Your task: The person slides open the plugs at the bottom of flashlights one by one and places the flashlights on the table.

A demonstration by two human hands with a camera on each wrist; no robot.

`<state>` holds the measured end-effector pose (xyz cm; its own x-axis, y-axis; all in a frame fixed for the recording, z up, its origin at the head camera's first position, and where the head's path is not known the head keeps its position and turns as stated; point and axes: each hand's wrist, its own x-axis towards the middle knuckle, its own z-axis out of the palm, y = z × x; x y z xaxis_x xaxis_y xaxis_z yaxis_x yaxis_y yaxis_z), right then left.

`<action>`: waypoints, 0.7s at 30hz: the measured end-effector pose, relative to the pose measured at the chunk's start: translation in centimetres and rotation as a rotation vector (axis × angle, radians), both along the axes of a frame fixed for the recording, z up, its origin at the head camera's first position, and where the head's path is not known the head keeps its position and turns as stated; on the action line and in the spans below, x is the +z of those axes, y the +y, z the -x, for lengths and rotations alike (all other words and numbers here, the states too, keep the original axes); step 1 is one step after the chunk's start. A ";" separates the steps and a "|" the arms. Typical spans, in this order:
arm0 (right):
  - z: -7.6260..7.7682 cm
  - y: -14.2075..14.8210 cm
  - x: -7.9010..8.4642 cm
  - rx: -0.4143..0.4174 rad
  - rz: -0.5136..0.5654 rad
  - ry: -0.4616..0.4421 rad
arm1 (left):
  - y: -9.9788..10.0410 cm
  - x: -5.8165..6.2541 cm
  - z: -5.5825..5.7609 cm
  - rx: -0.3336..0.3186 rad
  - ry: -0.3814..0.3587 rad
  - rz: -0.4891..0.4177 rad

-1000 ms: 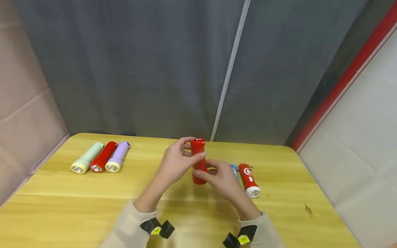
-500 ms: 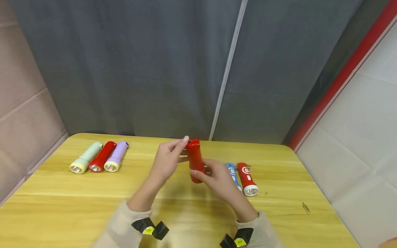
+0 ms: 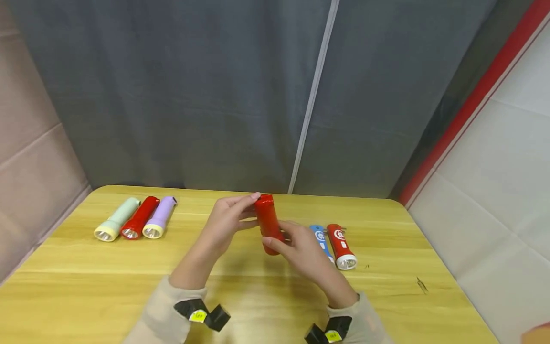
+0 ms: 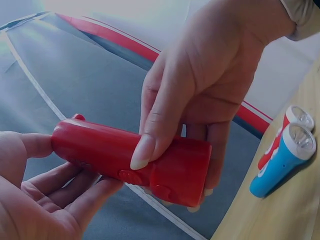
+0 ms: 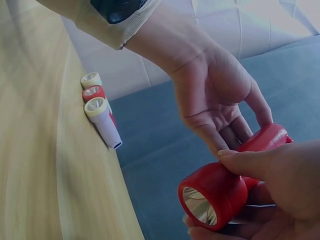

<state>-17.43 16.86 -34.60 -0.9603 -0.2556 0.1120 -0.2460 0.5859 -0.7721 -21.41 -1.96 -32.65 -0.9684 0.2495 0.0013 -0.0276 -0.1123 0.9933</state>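
A red flashlight (image 3: 267, 220) is held upright, tilted a little left, above the middle of the table. Its lit-end lens (image 5: 200, 206) points down, visible in the right wrist view. My right hand (image 3: 304, 249) grips the head end, its thumb lying across the body. My left hand (image 3: 223, 220) holds the tail end from the left, with its thumb on the end and its fingers along the side. A slide switch (image 4: 131, 176) shows on the flashlight's side in the left wrist view.
To the left lie a mint-green flashlight (image 3: 118, 219), another red flashlight (image 3: 140, 217) and a lilac flashlight (image 3: 161, 216), side by side. Right of my right hand, a blue flashlight (image 3: 320, 239) lies beside a red-and-white flashlight (image 3: 341, 244). A grey curtain (image 3: 193, 95) hangs behind the table.
The held flashlight has shifted slightly left and now leans left. My left hand has moved left, its thumb going from the flashlight's front side up to the tail end. My right hand keeps its grip.
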 end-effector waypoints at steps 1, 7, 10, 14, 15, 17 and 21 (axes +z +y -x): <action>0.0 0.1 0.1 0.002 0.000 -0.001 | 0.0 0.0 0.0 -0.014 -0.007 -0.005; -0.2 0.4 0.3 0.008 0.002 -0.026 | -0.4 -0.1 0.1 -0.102 -0.047 -0.025; -0.1 0.5 0.3 0.012 0.003 -0.046 | -0.5 -0.2 0.2 -0.135 -0.067 -0.036; -0.1 0.6 0.3 0.024 0.003 -0.053 | -0.5 -0.3 0.2 -0.160 -0.093 -0.049; -0.1 0.6 0.3 0.024 0.003 -0.054 | -0.5 -0.3 0.2 -0.160 -0.099 -0.053; -0.1 0.7 0.4 0.029 0.000 -0.053 | -0.4 -0.3 0.1 -0.162 -0.102 -0.054; -0.3 0.7 0.6 0.034 0.000 -0.057 | -0.5 -0.2 0.2 -0.176 -0.098 -0.063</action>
